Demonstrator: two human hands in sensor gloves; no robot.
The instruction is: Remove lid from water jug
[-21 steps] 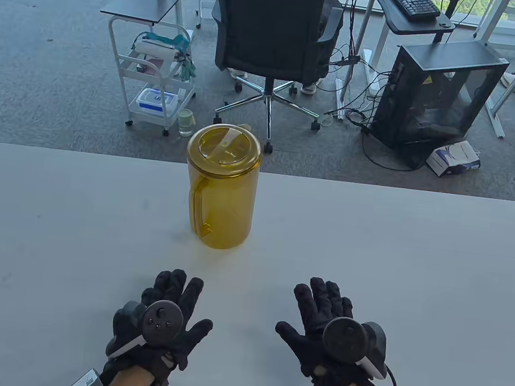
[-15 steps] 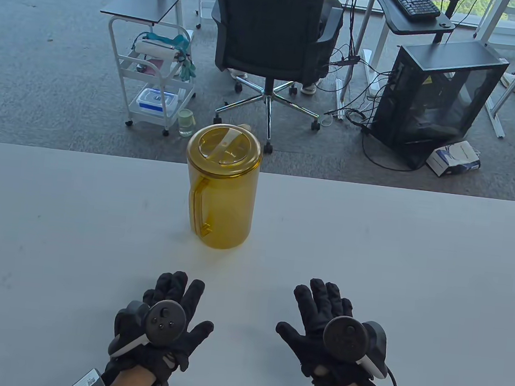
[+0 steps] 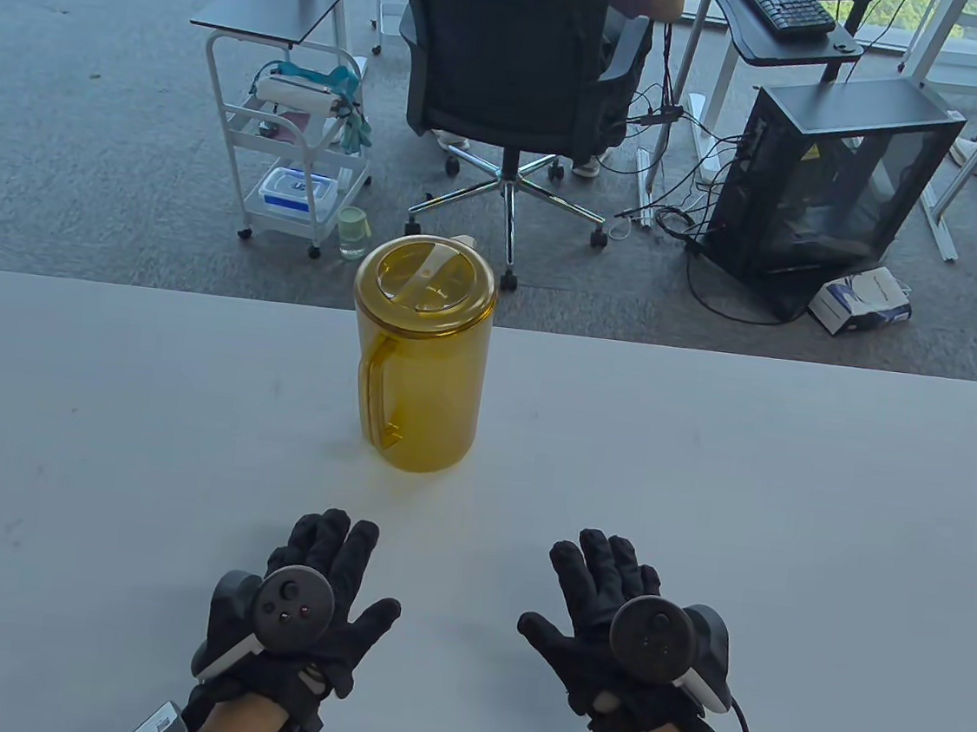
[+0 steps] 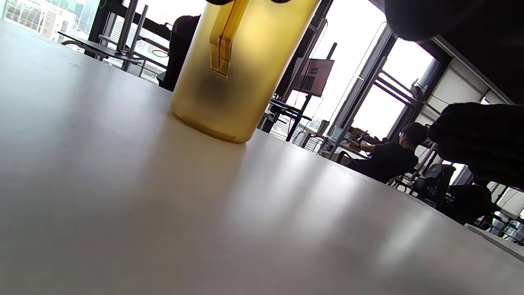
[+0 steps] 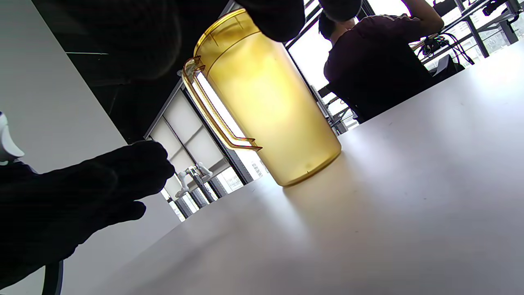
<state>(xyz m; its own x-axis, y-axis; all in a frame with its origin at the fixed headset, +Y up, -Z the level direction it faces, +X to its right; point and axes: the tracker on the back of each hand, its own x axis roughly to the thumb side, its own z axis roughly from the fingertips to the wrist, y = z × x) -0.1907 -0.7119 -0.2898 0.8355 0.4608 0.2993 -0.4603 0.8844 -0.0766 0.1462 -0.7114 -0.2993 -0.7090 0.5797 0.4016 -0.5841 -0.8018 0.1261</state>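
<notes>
1. The jug [image 3: 418,376] is amber, see-through plastic and stands upright on the white table [image 3: 702,493], towards the table's far edge and a little left of its middle.
2. Its lid [image 3: 426,274] is on, sitting flat in the jug's mouth, with a pale bar across its top.
3. The jug's handle [image 3: 374,389] faces the near left side, towards the person.
4. The left hand [image 3: 302,604] lies palm down on the table, nearer the person than the jug and slightly to the jug's left; its fingers are straight and loosely spread, the thumb out to the side, and it holds nothing.
5. The right hand [image 3: 614,628] lies palm down too, nearer than the jug and to its right; its fingers are straight and close together, the thumb spread towards the jug's side, and it holds nothing.
6. Both hands are well apart from the jug, and a strip of bare table lies between them.
7. Each hand carries a round black tracker on its back.
8. In the left wrist view the jug's base [image 4: 229,114] rests flat on the table.
9. In the right wrist view the jug [image 5: 266,102] shows whole, its handle [image 5: 213,110] on the left.
10. Beyond the table's far edge, behind the jug, a black office chair [image 3: 520,64] stands on grey carpet; left of it is a white cart [image 3: 294,145], right of it a black computer case [image 3: 822,183].
</notes>
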